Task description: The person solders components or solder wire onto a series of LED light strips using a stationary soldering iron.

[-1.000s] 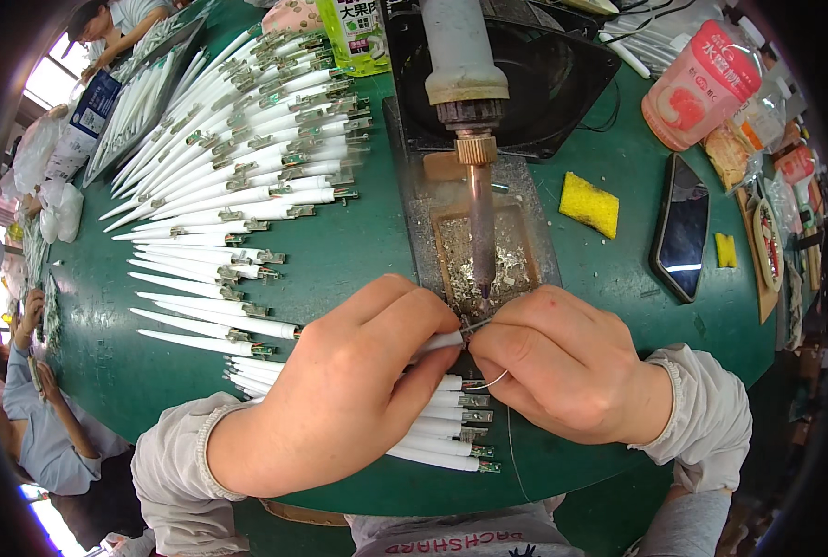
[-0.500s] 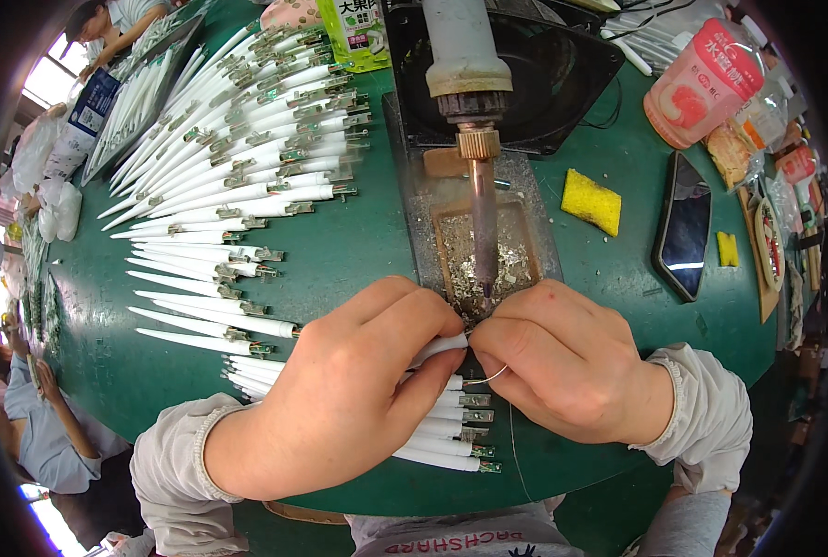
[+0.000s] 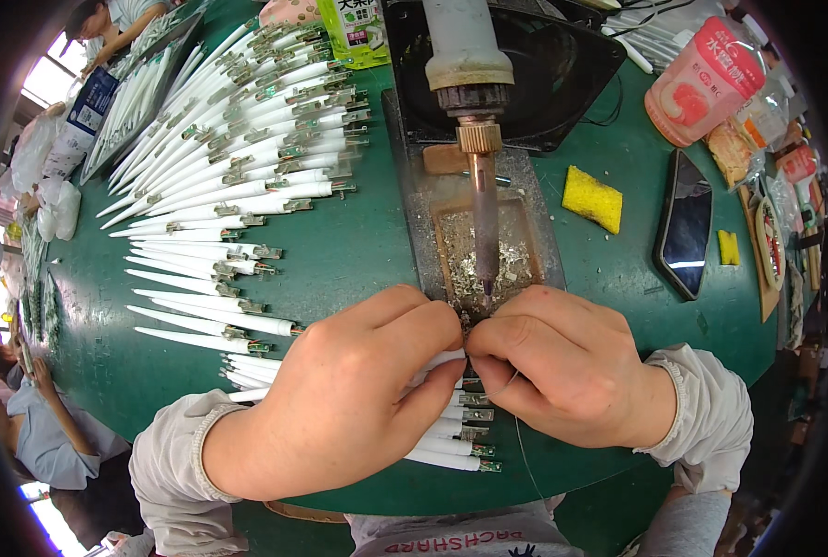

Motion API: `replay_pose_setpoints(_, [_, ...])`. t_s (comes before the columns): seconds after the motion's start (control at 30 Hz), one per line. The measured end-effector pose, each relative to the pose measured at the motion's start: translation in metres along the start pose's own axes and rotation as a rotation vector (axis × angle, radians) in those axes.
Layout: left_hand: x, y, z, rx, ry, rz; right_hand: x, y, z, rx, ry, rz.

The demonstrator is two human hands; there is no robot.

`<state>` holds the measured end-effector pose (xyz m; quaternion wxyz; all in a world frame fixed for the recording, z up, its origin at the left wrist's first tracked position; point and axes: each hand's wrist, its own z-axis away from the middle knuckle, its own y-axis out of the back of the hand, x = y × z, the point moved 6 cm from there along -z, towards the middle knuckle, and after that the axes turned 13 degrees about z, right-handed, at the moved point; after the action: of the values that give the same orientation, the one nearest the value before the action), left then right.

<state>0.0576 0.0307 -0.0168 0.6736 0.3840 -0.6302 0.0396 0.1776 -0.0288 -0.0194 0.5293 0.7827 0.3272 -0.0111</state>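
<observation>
My left hand (image 3: pixel 340 390) is closed around a slim white pen-shaped stick (image 3: pixel 444 360); most of the stick is hidden by my fingers. My right hand (image 3: pixel 567 362) pinches beside the stick's end, and a thin wire (image 3: pixel 523 446) trails down from its fingers. What exactly the fingertips touch cannot be made out. Just above both hands, the tip of an upright soldering iron (image 3: pixel 485 218) points down over a tray (image 3: pixel 439 243) with silvery solder bits. Under my left hand lie several more white sticks (image 3: pixel 446 444) with small circuit ends.
A large fan of white sticks (image 3: pixel 247 167) with exposed circuit ends covers the table's left side. A black fan (image 3: pixel 562 102) stands behind the iron. To the right are a yellow sponge (image 3: pixel 591 200), a phone (image 3: pixel 684 227) and a pink pouch (image 3: pixel 706 84). Other people sit at far left.
The white stick in my left hand has turned slightly, with less of it showing between my fingers. My right fingertips have shifted a little left, and the wire's loop has moved with them.
</observation>
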Motion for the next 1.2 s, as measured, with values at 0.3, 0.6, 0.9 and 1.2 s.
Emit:
replay_pose_setpoints(0.3, [-0.013, 0.007, -0.001, -0.013, 0.193, 0.235, 0.026, 0.013, -0.006, -0.313, -0.459, -0.455])
replay_pose_setpoints(0.6, [-0.017, 0.006, 0.0, -0.067, 0.486, 0.444, 0.031, 0.015, 0.003, -0.671, -0.704, -1.013])
replay_pose_setpoints(0.9, [-0.015, 0.01, -0.003, -0.024, 0.404, 0.451, 0.028, 0.015, -0.002, -0.631, -0.623, -1.012])
replay_pose_setpoints(1.2, [-0.008, 0.013, -0.006, 0.016, 0.289, 0.494, 0.035, 0.017, -0.006, -0.28, -0.626, -0.869])
